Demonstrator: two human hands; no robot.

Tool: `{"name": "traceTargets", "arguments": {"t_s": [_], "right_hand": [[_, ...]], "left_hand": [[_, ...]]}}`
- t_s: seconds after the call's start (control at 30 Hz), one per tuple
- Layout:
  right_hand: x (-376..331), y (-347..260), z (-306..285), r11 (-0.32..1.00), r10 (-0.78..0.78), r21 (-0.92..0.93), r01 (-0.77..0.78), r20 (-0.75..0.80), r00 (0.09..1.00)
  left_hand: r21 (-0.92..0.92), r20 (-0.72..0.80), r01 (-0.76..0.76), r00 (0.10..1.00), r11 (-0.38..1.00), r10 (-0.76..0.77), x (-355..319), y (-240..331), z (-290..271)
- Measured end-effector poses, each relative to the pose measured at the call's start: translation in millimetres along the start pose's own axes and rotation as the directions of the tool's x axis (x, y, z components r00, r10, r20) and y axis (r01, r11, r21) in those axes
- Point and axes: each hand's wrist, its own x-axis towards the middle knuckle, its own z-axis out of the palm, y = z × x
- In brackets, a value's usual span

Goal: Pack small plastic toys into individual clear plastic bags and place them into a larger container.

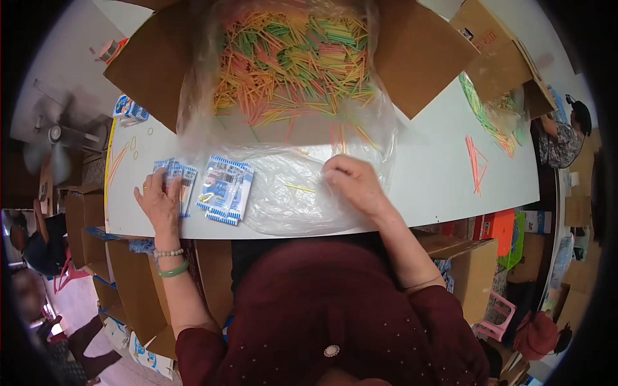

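My left hand (158,201) lies flat, fingers spread, on a stack of small blue-and-white printed packets (177,177) at the table's near left. A second stack of the same packets (225,188) lies just to its right. My right hand (353,182) rests knuckles-up, fingers curled, on the clear plastic sheet (283,193) near a single yellow stick (300,188); whether it pinches anything is hidden. Beyond both hands an open cardboard box (418,55) lined with clear plastic holds a heap of thin coloured sticks (293,58) in yellow, green, orange and pink.
The white table (444,180) carries a few pink sticks (476,164) at right, rubber bands (134,147) and another packet bundle (130,108) at left. A second box with sticks (496,109) stands far right beside another person (561,138). Cardboard boxes (132,289) and a fan (55,138) sit around.
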Motion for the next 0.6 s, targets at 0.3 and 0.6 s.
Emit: {"name": "traceTargets", "arguments": {"t_s": [0.3,0.6], "right_hand": [[11.6,-2.9,-58.4,0.79,-0.272,-0.613,0.022,-0.319,0.908],[16.9,16.6,-52.4,0.669,0.089,-0.657,-0.346,-0.392,0.916]], "left_hand": [[-0.285,-0.406,-0.47,0.849,0.836,0.339,-28.5,107.9,-27.2],[-0.672,-0.108,-0.645,0.572,0.365,0.813,-65.0,204.2,-2.5]]}}
